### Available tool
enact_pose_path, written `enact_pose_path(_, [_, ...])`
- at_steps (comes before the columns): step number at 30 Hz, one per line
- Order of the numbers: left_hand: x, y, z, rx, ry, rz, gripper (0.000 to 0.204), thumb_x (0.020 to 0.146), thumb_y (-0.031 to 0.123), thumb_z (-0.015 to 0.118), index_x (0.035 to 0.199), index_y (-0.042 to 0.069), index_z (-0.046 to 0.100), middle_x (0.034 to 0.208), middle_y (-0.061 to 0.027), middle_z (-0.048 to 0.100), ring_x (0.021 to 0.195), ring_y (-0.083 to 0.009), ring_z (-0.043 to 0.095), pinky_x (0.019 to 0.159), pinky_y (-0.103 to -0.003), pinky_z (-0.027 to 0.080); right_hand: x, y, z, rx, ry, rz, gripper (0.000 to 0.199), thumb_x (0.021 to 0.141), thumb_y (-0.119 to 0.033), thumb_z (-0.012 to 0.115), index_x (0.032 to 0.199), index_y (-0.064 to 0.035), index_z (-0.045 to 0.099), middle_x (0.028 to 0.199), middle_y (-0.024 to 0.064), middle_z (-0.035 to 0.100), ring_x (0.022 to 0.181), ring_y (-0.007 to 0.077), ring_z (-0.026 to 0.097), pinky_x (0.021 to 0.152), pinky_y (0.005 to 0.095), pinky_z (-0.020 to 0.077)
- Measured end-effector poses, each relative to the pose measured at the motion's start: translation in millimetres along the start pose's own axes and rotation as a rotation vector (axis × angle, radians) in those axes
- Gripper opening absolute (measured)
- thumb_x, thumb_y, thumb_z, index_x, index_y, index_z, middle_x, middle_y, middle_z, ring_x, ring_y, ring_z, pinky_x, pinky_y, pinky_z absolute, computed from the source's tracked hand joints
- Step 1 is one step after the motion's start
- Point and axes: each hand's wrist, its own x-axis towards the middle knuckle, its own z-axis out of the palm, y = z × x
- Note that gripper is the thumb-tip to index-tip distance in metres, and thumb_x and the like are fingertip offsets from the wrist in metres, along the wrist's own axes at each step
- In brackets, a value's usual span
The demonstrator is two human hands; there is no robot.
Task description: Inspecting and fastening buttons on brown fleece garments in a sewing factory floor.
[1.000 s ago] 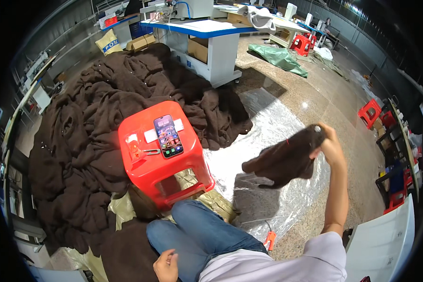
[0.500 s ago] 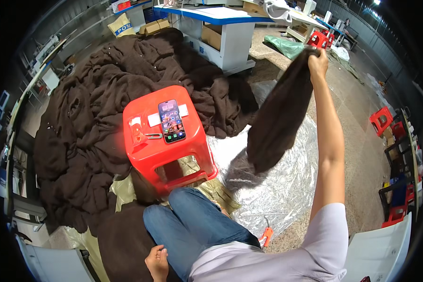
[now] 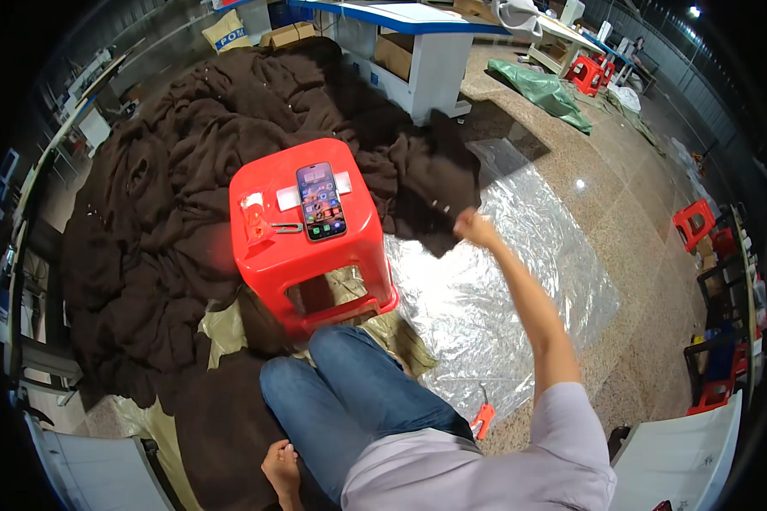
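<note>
My right hand (image 3: 474,227) is stretched forward over the clear plastic sheet, its fingers closed and a little blurred. They meet the edge of a dark brown fabric piece (image 3: 436,183), which lies against the right end of a big heap of the same fabric (image 3: 187,162). Small pale specks show on the piece near my fingers. Low in the view, my left hand (image 3: 281,464) is curled beside my thigh, over brown fabric (image 3: 222,426); whatever it may hold is hidden. A red plastic stool (image 3: 307,264) in front of my knees carries a phone (image 3: 321,202) and a small metal clip-like tool (image 3: 288,228).
Shiny clear plastic sheeting (image 3: 520,298) covers the floor to the right. An orange-handled tool (image 3: 483,419) lies at its near edge. A blue-edged white workbench (image 3: 409,25) stands behind the heap. Farther right are a green sheet (image 3: 541,94) and red stools (image 3: 694,220).
My right hand has swung down and left, bringing the raised brown fabric piece from above the plastic to the heap's right end. My left hand stays beside my thigh.
</note>
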Motion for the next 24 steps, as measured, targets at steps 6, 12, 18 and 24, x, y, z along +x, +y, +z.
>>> enact_pose_path(6, [-37,-134,10,0.193,0.119,-0.131,0.023,0.086,0.0,0.068,0.109,-0.003,0.066,0.099,-0.0151,0.069,0.087,-0.0208,0.067,0.079,-0.033,0.055,-194,25,161,-0.117,-0.996,-0.081,0.046,0.086,-0.027,0.069,0.127,-0.0066,0.063,0.114,0.0195,0.071,0.102,0.032,0.068,0.09,0.0413,0.0517])
enact_pose_path(12, [-49,-71,16,0.371,0.361,-0.32,0.052,0.087,0.016,0.07,0.134,0.001,0.052,0.137,-0.0311,0.042,0.128,-0.0431,0.041,0.11,-0.05,0.034,-297,47,188,0.135,-0.902,0.068,0.035,0.085,-0.009,0.063,0.118,0.0023,0.065,0.1,0.0223,0.072,0.085,0.0306,0.07,0.075,0.0398,0.0553])
enact_pose_path(18, [-46,-55,0,0.726,0.592,-0.391,0.083,0.074,0.024,0.085,0.146,0.017,0.044,0.157,-0.017,0.027,0.144,-0.0411,0.024,0.113,-0.054,0.026,-272,70,129,-0.033,-0.758,0.012,0.029,0.088,-0.006,0.064,0.116,0.0001,0.065,0.091,0.0196,0.073,0.086,0.0268,0.073,0.073,0.0368,0.0554])
enact_pose_path(24, [-120,-124,-39,0.63,0.635,-0.742,0.088,0.078,0.056,0.074,0.15,0.018,0.038,0.159,-0.0158,0.028,0.146,-0.0361,0.027,0.111,-0.057,0.025,-221,-45,125,-0.039,-0.421,-0.245,0.022,0.097,-0.014,0.058,0.111,0.0004,0.067,0.083,0.0155,0.07,0.074,0.0182,0.065,0.069,0.0324,0.0514])
